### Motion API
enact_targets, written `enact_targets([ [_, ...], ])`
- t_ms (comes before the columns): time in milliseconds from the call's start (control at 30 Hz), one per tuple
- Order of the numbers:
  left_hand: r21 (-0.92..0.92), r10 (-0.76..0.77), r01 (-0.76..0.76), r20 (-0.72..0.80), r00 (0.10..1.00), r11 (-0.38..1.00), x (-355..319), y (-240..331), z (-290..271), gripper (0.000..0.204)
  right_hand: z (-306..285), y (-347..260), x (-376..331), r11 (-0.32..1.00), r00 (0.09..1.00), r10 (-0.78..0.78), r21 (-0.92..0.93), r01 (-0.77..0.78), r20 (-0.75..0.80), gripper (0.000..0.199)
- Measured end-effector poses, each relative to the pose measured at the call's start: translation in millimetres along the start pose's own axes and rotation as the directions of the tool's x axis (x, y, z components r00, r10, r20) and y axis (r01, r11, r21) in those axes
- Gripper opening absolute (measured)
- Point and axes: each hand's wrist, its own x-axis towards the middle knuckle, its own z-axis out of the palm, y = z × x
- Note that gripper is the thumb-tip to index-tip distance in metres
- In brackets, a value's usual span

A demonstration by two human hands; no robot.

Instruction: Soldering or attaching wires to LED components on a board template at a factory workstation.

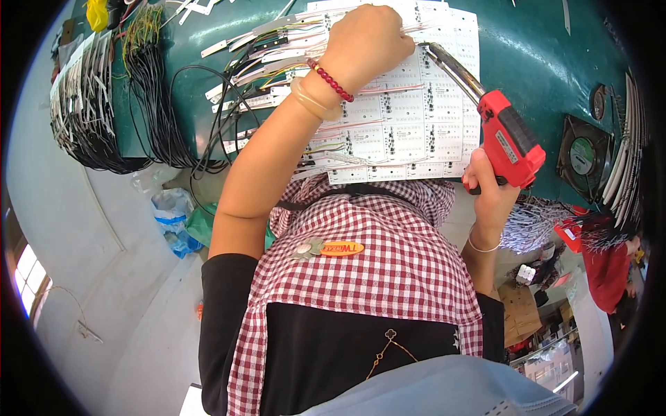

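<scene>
My left hand (371, 41) is closed over the upper part of a sheet of white circuit boards (406, 125), fingers curled down and mostly hidden. Thin pale wires show beside its fingertips, but what it pinches is hidden. In my right hand (494, 191) is a red soldering gun (510, 139) with a black grip panel, held by its handle. Its long metal barrel slants up and left, and the tip is close to my left thumb, over the boards. Coloured wires and narrow white strips (218, 48) stick out from the boards' left side.
Bundles of black cable (156, 90) and wired white strips (83, 90) lie on the green table (520, 41) to the left. At the right are a black fan (583, 156) and bundled pale leads (621, 152). A blue-and-clear plastic bag (173, 215) is below the table.
</scene>
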Motion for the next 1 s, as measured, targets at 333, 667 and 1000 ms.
enact_targets([
  [333, 0.046, 0.006, -0.004, -0.043, 0.999, 0.999, -6.2, -0.3, 0.4, 0.024, -8.3, -13.8, 7.3, 0.966, 0.998, -0.056, 0.252, 0.049, 0.020, 0.026],
  [667, -0.451, -0.180, 0.097, -0.144, 0.973, 0.887, 2.1, 20.3, -61.7, 0.025, -20.8, 3.3, 24.8, 0.875, 0.990, 0.035, 0.475, -0.097, 0.138, 0.027],
  [1000, -0.168, -0.033, 0.054, 0.127, 0.991, 0.984, 10.9, -0.8, -17.7, 0.025, -1.7, -12.1, 23.8, 0.941, 0.994, 0.059, 0.327, -0.084, 0.087, 0.024],
])
